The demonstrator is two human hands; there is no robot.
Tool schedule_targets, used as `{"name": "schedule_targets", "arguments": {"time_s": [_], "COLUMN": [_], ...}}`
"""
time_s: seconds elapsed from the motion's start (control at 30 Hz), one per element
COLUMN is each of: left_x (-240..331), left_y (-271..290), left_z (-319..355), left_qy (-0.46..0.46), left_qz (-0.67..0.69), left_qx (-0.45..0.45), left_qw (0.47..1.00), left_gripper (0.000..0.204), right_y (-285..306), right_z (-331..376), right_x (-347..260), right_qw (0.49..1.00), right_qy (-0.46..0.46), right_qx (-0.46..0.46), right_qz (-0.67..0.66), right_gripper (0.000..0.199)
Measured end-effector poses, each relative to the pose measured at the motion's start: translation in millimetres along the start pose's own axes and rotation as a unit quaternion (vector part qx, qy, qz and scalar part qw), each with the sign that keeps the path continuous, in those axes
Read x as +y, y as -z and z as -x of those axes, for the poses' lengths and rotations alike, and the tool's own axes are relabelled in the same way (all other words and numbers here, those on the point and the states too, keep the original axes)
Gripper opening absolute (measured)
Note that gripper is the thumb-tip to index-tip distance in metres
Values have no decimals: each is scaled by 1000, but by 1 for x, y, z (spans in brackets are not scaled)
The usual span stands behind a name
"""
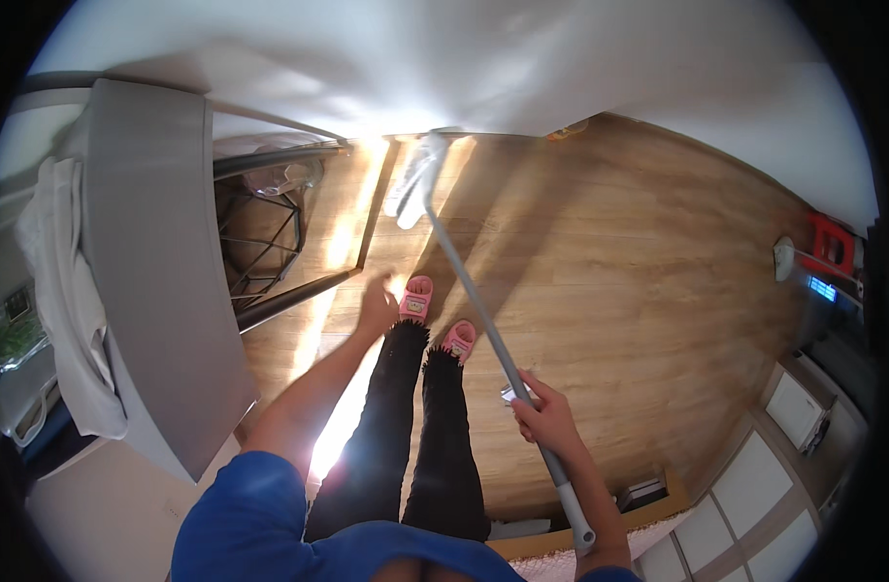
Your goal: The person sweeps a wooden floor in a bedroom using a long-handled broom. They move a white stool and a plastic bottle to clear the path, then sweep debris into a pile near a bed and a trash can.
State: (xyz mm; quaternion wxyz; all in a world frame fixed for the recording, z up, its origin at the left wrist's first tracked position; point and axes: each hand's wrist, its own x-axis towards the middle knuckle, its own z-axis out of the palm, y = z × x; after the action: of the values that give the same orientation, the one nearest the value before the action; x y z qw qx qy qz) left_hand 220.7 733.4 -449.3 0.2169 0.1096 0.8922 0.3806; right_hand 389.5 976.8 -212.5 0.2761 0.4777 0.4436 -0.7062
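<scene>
My right hand [549, 424] is wrapped round the grey pole of a mop [478, 306], with a small silvery piece showing beside the fingers. The pole slants away from the grip toward the far wall, and its lower end carries a white mop head [407, 199] resting on the sunlit wooden floor. The near end of the pole lies along my right forearm. My left hand [378, 304] hangs down by my left foot and holds nothing, its fingers slightly apart. Pink slippers [416, 303] are on my feet.
Left of me stands a grey table [158, 262] on dark metal legs, with white cloth [71, 301] beyond it. Beneath it is a black wire frame [260, 242]. A red stool-like object [833, 244] stands far right. White drawers [755, 475] are at the near right.
</scene>
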Motion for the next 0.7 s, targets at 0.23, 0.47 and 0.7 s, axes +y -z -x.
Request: {"name": "schedule_targets", "arguments": {"time_s": [0.23,0.47,0.7], "left_x": [93,68,85], "left_y": [80,88,72], "left_z": [188,251,248], "left_qy": [128,68,29], "left_qz": [-320,-262,-227], "left_qx": [-373,-335,-265], "left_qw": [861,903,937], "left_gripper": [52,47,38], "right_y": [-47,-8,62], "right_z": [-85,-78,-42], "right_x": [-6,-12,22], "right_qw": [986,991,983], "right_qy": [79,74,45], "right_qx": [-137,-106,75], "right_qz": [45,-31,-161], "right_gripper": [47,49,51]}}
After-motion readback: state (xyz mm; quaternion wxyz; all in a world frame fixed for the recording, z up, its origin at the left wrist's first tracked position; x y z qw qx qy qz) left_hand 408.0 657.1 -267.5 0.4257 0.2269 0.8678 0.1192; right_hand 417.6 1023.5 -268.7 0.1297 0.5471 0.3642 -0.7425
